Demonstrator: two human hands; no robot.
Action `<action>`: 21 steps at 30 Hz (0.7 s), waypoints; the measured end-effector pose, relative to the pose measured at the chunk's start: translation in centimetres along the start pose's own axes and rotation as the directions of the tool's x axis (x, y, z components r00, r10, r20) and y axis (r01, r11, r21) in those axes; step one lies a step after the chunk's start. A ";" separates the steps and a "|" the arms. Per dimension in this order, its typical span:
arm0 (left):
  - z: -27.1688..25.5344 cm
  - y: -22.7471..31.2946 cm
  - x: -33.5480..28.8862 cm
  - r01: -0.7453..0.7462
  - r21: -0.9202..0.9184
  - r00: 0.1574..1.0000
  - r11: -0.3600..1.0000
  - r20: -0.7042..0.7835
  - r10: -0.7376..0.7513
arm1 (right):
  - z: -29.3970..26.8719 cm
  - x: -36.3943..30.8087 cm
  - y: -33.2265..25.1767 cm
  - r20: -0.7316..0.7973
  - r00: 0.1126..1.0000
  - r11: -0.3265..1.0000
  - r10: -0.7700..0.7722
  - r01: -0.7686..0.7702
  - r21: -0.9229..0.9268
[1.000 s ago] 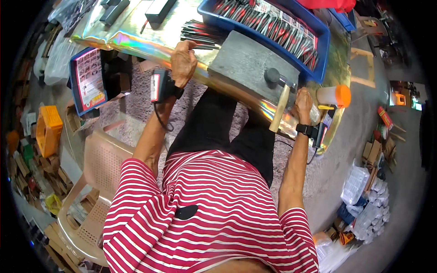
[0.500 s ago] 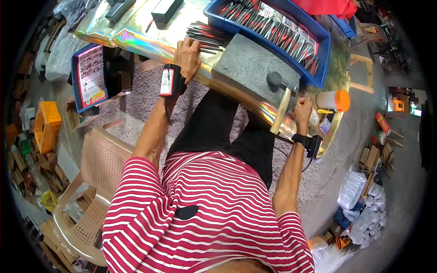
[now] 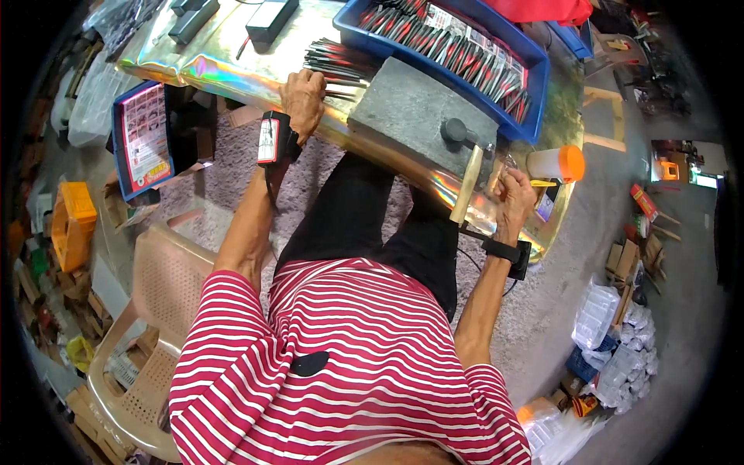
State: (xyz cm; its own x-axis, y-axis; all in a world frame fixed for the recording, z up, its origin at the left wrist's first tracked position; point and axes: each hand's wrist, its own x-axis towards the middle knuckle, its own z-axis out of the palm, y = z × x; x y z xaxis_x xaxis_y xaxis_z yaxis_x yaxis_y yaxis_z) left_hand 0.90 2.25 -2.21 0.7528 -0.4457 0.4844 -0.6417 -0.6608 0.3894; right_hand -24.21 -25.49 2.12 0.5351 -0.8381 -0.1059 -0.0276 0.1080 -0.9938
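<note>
My left hand [image 3: 303,102] is closed at the table's near edge, fingers curled beside a pile of slim black-and-red rod-like tools [image 3: 333,60]. Whether it grips one of them is hidden. My right hand [image 3: 514,203] has its fingers pinched together over a clear plastic bag [image 3: 508,164] at the table's right end; what sits between the fingertips is too small to name. Between the hands lies a grey stone block [image 3: 415,108]. A hammer with a dark head [image 3: 457,133] rests on it, its pale wooden handle [image 3: 466,186] jutting past the near edge.
Behind the block stands a blue bin [image 3: 542,101] full of black-and-red tools. An orange-lidded jar [image 3: 570,163] is right of my right hand. Black boxes [image 3: 271,23] lie at the far left. A beige plastic chair [image 3: 167,287] stands at my left, and cartons crowd the floor.
My right hand has drawn back slightly toward me from beside the hammer, its fingers now raised in a pinch. My left hand stays by the pile. The whole view has shifted a little.
</note>
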 end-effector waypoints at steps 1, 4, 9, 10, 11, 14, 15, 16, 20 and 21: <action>0.2 0.2 -0.1 -0.009 0.047 0.998 0.999 -0.057 0.012 | -0.1 -0.2 -0.1 0.012 1.000 0.996 -0.014 0.013 0.086; 0.3 0.2 -0.1 -0.013 -0.008 0.994 1.000 -0.112 0.012 | -0.1 -0.5 -0.7 0.026 0.999 0.991 -0.023 0.019 0.132; -2.9 2.5 0.1 0.046 -0.360 0.990 0.932 -0.107 -0.090 | 2.2 -2.1 -2.8 0.075 0.996 0.984 -0.049 0.036 0.173; -3.8 3.3 0.1 0.035 -0.413 0.989 0.910 -0.117 -0.091 | 3.2 -2.7 -3.6 0.117 0.992 0.982 -0.041 0.018 0.189; -4.7 4.2 0.1 0.035 -0.414 0.989 0.910 -0.113 -0.090 | 4.2 -3.2 -4.3 0.159 0.987 0.979 -0.033 0.000 0.205; -6.8 7.8 -0.2 0.076 -0.694 0.997 0.716 0.048 -0.059 | 6.2 -4.4 -5.4 0.329 0.944 0.972 -0.039 -0.040 0.232; -6.6 8.6 -0.5 0.076 -0.748 0.997 0.660 0.068 -0.039 | 6.9 -4.8 -5.7 0.352 0.935 0.977 -0.047 -0.031 0.212; -6.6 9.5 -0.7 0.069 -0.771 0.997 0.633 0.076 -0.016 | 7.5 -5.3 -6.1 0.386 0.921 0.976 -0.051 -0.036 0.215; -6.8 12.2 -1.2 -0.063 -0.721 0.987 0.690 0.059 0.152 | 8.6 -6.0 -6.0 0.456 0.889 0.974 -0.035 -0.072 0.216; -6.7 12.5 -1.3 -0.064 -0.725 0.986 0.685 0.061 0.156 | 8.7 -6.0 -5.9 0.475 0.879 0.972 -0.036 -0.079 0.220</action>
State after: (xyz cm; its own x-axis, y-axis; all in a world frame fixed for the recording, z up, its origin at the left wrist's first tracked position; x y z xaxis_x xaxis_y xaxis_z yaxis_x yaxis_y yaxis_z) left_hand -9.10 -1.40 7.28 0.6507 -0.5797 0.4905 -0.5942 0.0136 0.8042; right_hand -19.89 -16.41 8.89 0.8724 -0.4870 -0.0405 0.1169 0.2886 -0.9503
